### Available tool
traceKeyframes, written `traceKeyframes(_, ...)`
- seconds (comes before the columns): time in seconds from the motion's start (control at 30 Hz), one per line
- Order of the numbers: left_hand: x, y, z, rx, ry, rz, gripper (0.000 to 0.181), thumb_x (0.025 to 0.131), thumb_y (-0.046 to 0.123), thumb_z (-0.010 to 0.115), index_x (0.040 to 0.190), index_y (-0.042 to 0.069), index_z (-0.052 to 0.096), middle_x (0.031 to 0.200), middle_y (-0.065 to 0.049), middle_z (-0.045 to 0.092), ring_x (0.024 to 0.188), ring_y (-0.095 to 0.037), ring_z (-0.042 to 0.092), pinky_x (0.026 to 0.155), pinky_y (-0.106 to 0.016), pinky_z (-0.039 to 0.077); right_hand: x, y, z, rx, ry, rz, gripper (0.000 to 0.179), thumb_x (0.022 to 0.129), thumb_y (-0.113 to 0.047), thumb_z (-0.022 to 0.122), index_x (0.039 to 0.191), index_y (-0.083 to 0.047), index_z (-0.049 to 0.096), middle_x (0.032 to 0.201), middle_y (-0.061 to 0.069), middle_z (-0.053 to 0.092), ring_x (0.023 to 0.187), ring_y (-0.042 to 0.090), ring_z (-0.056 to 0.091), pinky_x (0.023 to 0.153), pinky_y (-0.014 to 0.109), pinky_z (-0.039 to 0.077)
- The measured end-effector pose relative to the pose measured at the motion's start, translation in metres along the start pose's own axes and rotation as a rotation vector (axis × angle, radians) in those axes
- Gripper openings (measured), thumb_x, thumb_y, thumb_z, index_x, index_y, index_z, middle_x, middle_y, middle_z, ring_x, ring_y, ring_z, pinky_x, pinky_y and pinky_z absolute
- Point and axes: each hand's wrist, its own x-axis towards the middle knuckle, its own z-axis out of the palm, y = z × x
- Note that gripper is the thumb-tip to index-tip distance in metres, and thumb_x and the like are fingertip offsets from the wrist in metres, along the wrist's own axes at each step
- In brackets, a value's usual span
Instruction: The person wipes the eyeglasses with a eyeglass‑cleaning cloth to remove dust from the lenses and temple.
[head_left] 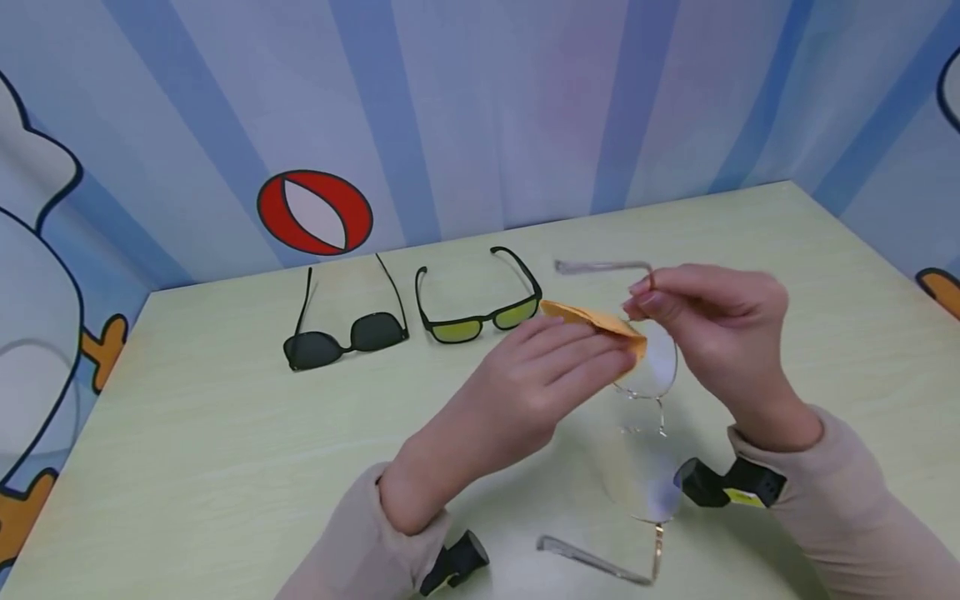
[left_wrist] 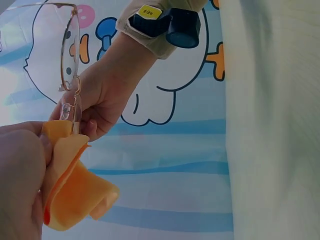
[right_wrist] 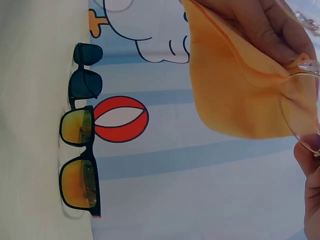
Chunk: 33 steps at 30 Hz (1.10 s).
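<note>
In the head view, my left hand (head_left: 525,383) holds a folded orange cleaning cloth (head_left: 592,317), fingers lying along its outer side. The cloth overlaps the upper lens of a pair of thin gold-rimmed eyeglasses (head_left: 654,367). My right hand (head_left: 720,325) pinches these glasses near a hinge, thumb against fingertips. They hang sideways above the table, with one grey temple (head_left: 592,561) low and the other pointing left at the top. The left wrist view has the cloth (left_wrist: 75,185) drooping from the left hand, whose thumb side is partly cut off.
Black sunglasses (head_left: 378,332) with dark lenses lie at the back left of the pale table (head_left: 247,467). Right of them are black-framed glasses (head_left: 459,330) with yellow-green lenses. Behind the table hangs a striped blue backdrop (head_left: 495,117) with cartoon prints. Each wrist wears a small black camera (head_left: 727,483).
</note>
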Motion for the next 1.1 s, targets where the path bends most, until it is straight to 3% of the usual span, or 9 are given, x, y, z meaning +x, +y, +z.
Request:
traceKeyframes(0.2,0.000,0.004,0.006,0.063,0.000,0.022,0.028,0.089,0.004,0.061,0.117,0.005,0.064,0.117,-0.004,0.064,0.114,-0.016,0.055,0.098,-0.026,0.041,-0.005,0.003,0.005,-0.056,-0.003,0.023,0.016,0.078,-0.005,0.072,0.084,0.010,0.070,0.081,0.009,0.071,0.073,0.016,0.069,0.067,0.023,0.055)
traceKeyframes(0.43,0.002,0.010,0.014,0.074,-0.031,0.030,0.031,0.087,-0.004,0.059,0.118,0.000,0.062,0.119,-0.008,0.063,0.117,-0.019,0.053,0.108,-0.025,0.029,-0.009,0.005,0.009,-0.118,0.035,0.053,0.020,0.079,-0.008,0.073,0.083,0.011,0.070,0.080,0.007,0.071,0.071,0.015,0.069,0.066,0.022,0.055)
traceKeyframes(0.53,0.002,0.010,0.013,-0.013,-0.046,0.010,0.034,0.086,-0.008,0.058,0.119,0.000,0.061,0.120,-0.008,0.062,0.118,-0.019,0.052,0.108,-0.024,0.028,-0.009,0.005,0.009,-0.136,0.056,0.045,0.020,0.078,-0.008,0.074,0.083,0.011,0.070,0.080,0.007,0.071,0.071,0.015,0.069,0.066,0.022,0.055)
traceKeyframes(0.7,0.003,0.011,0.010,-0.194,-0.058,0.005,0.035,0.087,-0.009,0.056,0.121,0.001,0.061,0.121,-0.007,0.061,0.119,-0.018,0.051,0.107,-0.021,0.029,-0.005,0.003,0.006,-0.058,0.114,0.012,0.020,0.075,0.002,0.074,0.079,0.020,0.065,0.077,0.012,0.070,0.069,0.017,0.069,0.066,0.024,0.056)
traceKeyframes(0.83,0.003,0.012,0.007,-0.265,-0.074,-0.004,0.038,0.087,-0.013,0.051,0.120,0.003,0.062,0.119,-0.004,0.063,0.116,-0.015,0.054,0.105,-0.019,0.031,-0.002,-0.001,0.004,-0.020,0.135,-0.029,0.019,0.075,0.006,0.073,0.076,0.022,0.062,0.076,0.013,0.069,0.068,0.018,0.068,0.067,0.025,0.056)
traceKeyframes(1.1,0.003,0.009,-0.003,-0.395,-0.079,-0.108,0.033,0.090,-0.009,0.049,0.117,0.003,0.062,0.116,-0.002,0.064,0.113,-0.010,0.054,0.101,-0.018,0.036,0.004,-0.003,0.007,0.000,0.155,-0.142,0.020,0.073,0.006,0.074,0.073,0.022,0.062,0.074,0.016,0.069,0.068,0.018,0.069,0.068,0.025,0.056)
